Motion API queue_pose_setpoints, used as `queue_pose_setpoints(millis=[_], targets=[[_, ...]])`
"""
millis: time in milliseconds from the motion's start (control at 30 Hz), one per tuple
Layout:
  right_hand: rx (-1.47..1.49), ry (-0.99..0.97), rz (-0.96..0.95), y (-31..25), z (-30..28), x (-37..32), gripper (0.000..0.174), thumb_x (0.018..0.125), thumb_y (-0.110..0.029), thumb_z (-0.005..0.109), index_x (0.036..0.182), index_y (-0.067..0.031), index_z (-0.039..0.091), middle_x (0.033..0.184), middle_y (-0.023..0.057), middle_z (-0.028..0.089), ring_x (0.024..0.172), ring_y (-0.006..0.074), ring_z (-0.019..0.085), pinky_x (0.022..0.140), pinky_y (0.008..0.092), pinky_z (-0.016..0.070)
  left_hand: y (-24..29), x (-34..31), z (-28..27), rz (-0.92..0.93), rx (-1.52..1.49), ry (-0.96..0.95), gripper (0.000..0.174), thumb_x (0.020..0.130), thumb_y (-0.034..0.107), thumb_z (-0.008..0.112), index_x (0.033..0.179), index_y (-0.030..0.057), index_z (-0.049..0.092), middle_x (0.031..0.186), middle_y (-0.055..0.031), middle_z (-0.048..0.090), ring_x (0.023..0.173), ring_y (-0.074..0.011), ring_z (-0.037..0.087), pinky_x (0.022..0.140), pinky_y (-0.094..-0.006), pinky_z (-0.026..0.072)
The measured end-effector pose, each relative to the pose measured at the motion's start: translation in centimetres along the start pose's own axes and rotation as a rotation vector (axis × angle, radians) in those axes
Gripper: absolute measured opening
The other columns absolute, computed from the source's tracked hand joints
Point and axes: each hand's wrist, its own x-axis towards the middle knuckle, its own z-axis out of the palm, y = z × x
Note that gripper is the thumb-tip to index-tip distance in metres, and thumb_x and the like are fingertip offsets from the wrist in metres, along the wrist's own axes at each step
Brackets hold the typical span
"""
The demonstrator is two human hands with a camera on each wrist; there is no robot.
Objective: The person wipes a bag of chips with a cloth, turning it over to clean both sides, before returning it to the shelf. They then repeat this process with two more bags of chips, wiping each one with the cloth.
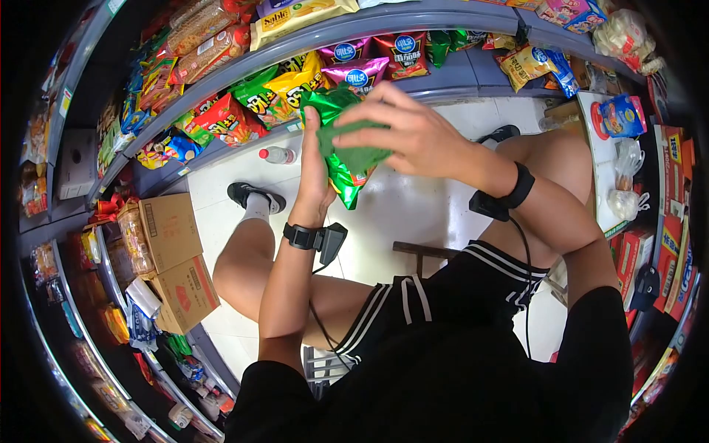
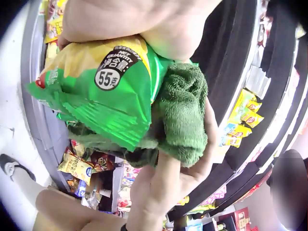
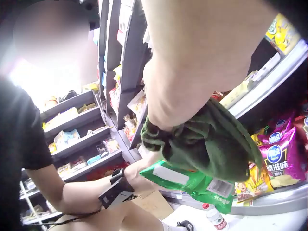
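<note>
In the head view, my left hand (image 1: 317, 159) grips a shiny green snack bag (image 1: 346, 193) by its left side, over the floor in front of a low shelf. My right hand (image 1: 417, 133) holds a dark green cloth (image 1: 358, 151) against the bag's face. Seen from the left wrist, the bag (image 2: 91, 103) shows a yellow panel and a "55" weight mark. The towel-like cloth (image 2: 185, 110) is bunched around the right hand's fingers beside the bag. From the right wrist, the cloth (image 3: 207, 142) hangs over the bag's upper part and hides some of it.
A low shelf in front carries several snack bags, including a purple bag (image 1: 354, 74) and a red bag (image 1: 225, 122). A capped bottle (image 1: 278, 155) stands on the white floor. Cardboard boxes (image 1: 185, 288) are stacked at the left. Packed shelves and red boxes (image 1: 634, 258) line the right.
</note>
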Motion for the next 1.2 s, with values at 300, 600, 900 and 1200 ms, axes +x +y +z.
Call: queue_pose_setpoints(millis=[300,600,900,1200], targets=[[-0.085,0.254,0.179,1.6,-0.9,0.9,0.062,0.076,0.006,0.084,0.134,-0.0135,0.083,0.139,0.006,0.075,0.122,0.0336,0.063,0.109,0.0441,0.0568,-0.7,0.4,-0.2,0.008,-0.009,-0.02,0.096,0.113,0.087,0.033,0.168,0.0096,0.051,0.15,-0.0174,0.072,0.129,-0.0306,0.078,0.103,-0.0536,0.0691],[0.072,0.133,0.104,1.0,1.1,-0.9,0.058,0.079,0.003,0.088,0.134,-0.0163,0.084,0.142,0.0038,0.075,0.118,0.0324,0.063,0.106,0.0447,0.0571,1.3,-0.4,0.3,0.134,-0.188,0.092,0.093,0.11,0.088,0.042,0.158,0.0104,0.06,0.145,-0.0111,0.074,0.127,-0.0271,0.076,0.107,-0.0476,0.065],[0.043,-0.048,-0.093,-1.4,2.1,-1.3,0.065,0.072,0.005,0.084,0.132,-0.0197,0.086,0.144,0.0001,0.077,0.112,0.0324,0.065,0.094,0.0407,0.0639,3.0,-0.8,-0.1,0.343,-0.114,0.383,0.084,0.114,0.081,0.045,0.155,0.0103,0.063,0.144,-0.0088,0.075,0.126,-0.0276,0.074,0.109,-0.0451,0.0622],[-0.092,0.011,-0.034,0.2,0.8,-0.5,0.066,0.072,0.006,0.083,0.132,-0.0203,0.085,0.146,-0.0001,0.075,0.118,0.0319,0.064,0.095,0.0418,0.0631,3.7,-1.2,-1.7,0.379,-0.156,0.302,0.087,0.111,0.085,0.049,0.158,0.0118,0.06,0.149,-0.0084,0.07,0.13,-0.0286,0.069,0.113,-0.0471,0.0576]])
